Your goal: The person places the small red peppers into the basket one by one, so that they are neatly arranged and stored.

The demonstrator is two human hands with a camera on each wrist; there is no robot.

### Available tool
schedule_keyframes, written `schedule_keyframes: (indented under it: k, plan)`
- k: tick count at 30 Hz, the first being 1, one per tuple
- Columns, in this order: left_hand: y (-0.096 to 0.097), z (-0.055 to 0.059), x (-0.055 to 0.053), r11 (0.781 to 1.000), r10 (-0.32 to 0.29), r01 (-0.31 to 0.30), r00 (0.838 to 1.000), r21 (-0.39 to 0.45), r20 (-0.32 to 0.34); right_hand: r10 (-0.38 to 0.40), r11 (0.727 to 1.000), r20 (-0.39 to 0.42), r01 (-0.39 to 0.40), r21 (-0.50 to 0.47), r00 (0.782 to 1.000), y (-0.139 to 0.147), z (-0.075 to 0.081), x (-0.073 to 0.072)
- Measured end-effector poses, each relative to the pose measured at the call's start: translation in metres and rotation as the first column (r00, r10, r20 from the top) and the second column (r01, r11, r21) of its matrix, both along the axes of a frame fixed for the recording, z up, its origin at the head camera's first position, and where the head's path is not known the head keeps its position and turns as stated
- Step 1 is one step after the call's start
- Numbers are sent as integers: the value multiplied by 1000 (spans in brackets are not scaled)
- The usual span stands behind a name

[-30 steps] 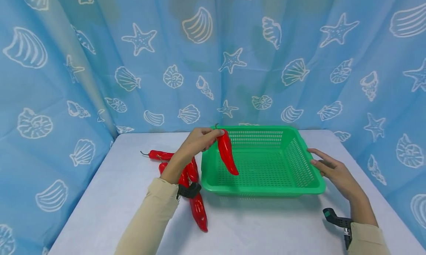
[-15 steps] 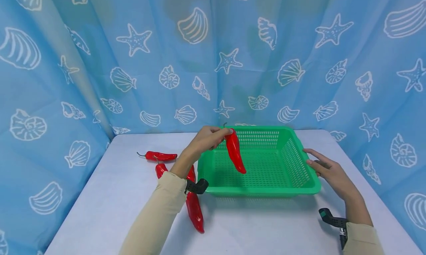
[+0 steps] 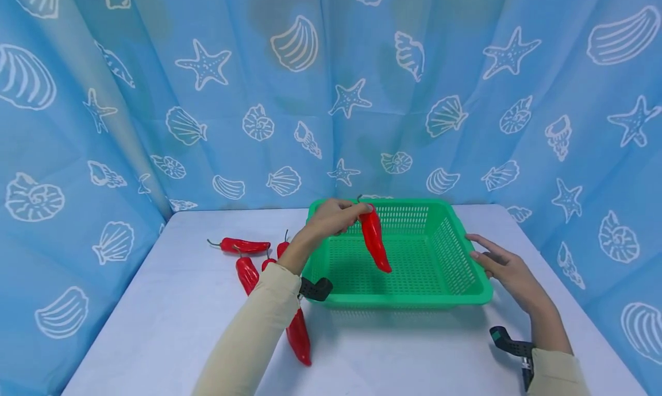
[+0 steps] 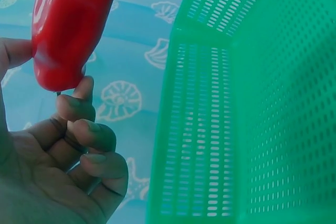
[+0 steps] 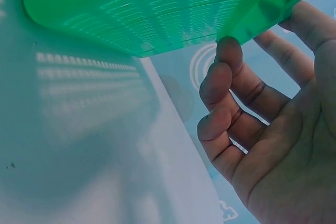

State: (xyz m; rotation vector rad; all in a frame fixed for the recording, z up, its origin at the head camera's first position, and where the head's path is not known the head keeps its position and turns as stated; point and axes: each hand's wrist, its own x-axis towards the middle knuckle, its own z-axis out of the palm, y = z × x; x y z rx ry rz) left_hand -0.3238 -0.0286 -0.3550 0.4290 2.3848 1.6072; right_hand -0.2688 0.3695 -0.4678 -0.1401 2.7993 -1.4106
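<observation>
My left hand (image 3: pixel 338 216) pinches a red chili pepper (image 3: pixel 376 241) near its stem end. The pepper hangs tip down over the left part of a green plastic basket (image 3: pixel 393 299). In the left wrist view the thumb and index finger touch the pepper (image 4: pixel 73 30), while the other fingers curl loosely below it. At the basket's right side, my right hand (image 3: pixel 512 269) touches the rim with its fingertips. Seen from the right wrist, the hand (image 5: pixel 262 114) has relaxed, slightly bent fingers against the basket's outer wall (image 5: pixel 173 9).
Several more red peppers lie on the white table left of the basket, including one at the back left (image 3: pixel 243 246) and one at the front (image 3: pixel 299 338). My left sleeve (image 3: pixel 253 333) partly covers them. A blue shell-patterned curtain (image 3: pixel 310 97) surrounds the table.
The left hand has carried the pepper rightward, from the basket's left rim to farther over its inside. The right hand stays at the basket's right rim. The whole view has shifted slightly.
</observation>
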Motion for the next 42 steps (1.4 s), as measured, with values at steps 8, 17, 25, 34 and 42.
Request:
schedule_keyframes:
  k: [8, 17, 25, 34, 42]
  plan:
    - [13, -7, -5, 999, -42, 42, 999, 24, -1, 14, 1000, -19, -14, -18, 1000, -1, 0, 0]
    - [36, -17, -9, 999, -35, 36, 998, -20, 53, -7, 1000, -1, 7, -8, 1000, 4, -10, 6]
    - [56, -29, -9, 995, -38, 43, 997, -86, 64, -13, 998, 33, 15, -57, 999, 3, -16, 17]
    - [67, -27, -18, 985, -51, 56, 998, -161, 35, 0, 999, -13, -1, -50, 1000, 1, -3, 6]
    - [78, -31, -25, 977, -78, 80, 997, -200, 22, -10, 998, -11, 9, -61, 1000, 0, -3, 0]
